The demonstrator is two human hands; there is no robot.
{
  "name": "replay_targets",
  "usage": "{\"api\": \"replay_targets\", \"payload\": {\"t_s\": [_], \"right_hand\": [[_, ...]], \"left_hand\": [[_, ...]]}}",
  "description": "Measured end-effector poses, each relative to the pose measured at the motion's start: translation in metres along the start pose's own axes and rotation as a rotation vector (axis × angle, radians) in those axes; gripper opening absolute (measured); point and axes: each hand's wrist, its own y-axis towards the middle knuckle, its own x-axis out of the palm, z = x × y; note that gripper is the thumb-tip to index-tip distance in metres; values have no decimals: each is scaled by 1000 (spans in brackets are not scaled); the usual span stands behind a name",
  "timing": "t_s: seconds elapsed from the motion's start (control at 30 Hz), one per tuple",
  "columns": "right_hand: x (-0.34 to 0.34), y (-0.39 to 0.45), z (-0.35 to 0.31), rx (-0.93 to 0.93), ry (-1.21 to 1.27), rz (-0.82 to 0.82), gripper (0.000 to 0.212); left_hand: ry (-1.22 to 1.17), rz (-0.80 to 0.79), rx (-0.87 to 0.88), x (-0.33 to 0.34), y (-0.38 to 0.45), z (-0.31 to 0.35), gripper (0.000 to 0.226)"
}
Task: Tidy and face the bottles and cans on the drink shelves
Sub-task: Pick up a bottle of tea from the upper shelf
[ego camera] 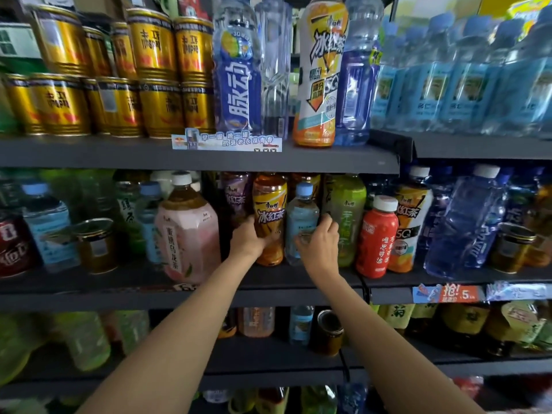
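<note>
On the middle shelf (pixel 268 282) an orange iced-tea bottle (pixel 270 210) stands upright with its label facing out. My left hand (pixel 246 239) is wrapped around its lower left side. Right beside it stands a small clear water bottle (pixel 301 210) with a pale blue cap and label. My right hand (pixel 318 242) grips that bottle's lower right side, fingers curled behind it. A green tea bottle (pixel 348 213) stands just right of my right hand, touching or nearly touching it.
A large pink peach-tea bottle (pixel 186 234) stands left of my left hand, a red bottle (pixel 377 237) to the right. Gold cans (pixel 161 85) and tall bottles fill the top shelf (pixel 209 153). The lower shelf holds more bottles and a tipped can (pixel 328 330).
</note>
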Motion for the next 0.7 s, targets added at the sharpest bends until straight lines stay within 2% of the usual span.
{"api": "replay_targets", "payload": {"t_s": [0.1, 0.2, 0.3, 0.37, 0.43, 0.5, 0.6, 0.7], "right_hand": [[9, 9, -4, 115, 59, -86, 74], [14, 12, -11, 177, 124, -26, 63], [13, 5, -13, 200, 172, 39, 54], [11, -3, -10, 182, 226, 100, 50], [10, -20, -4, 129, 286, 179, 51], [7, -43, 1, 75, 404, 277, 58], [-13, -68, -1, 4, 639, 458, 64], [-57, -65, -14, -137, 658, 622, 65]], "left_hand": [[63, 6, 0, 4, 1, 2, 66], [122, 59, -18, 5, -4, 13, 61], [68, 315, 81, 4, -22, 17, 49], [30, 456, 280, 3, -40, 12, 34], [49, 441, 547, 4, -56, 8, 25], [98, 376, 787, 6, -67, 16, 26], [75, 341, 991, 3, -77, 51, 29], [-49, 325, 1127, -2, -88, 102, 31]]}}
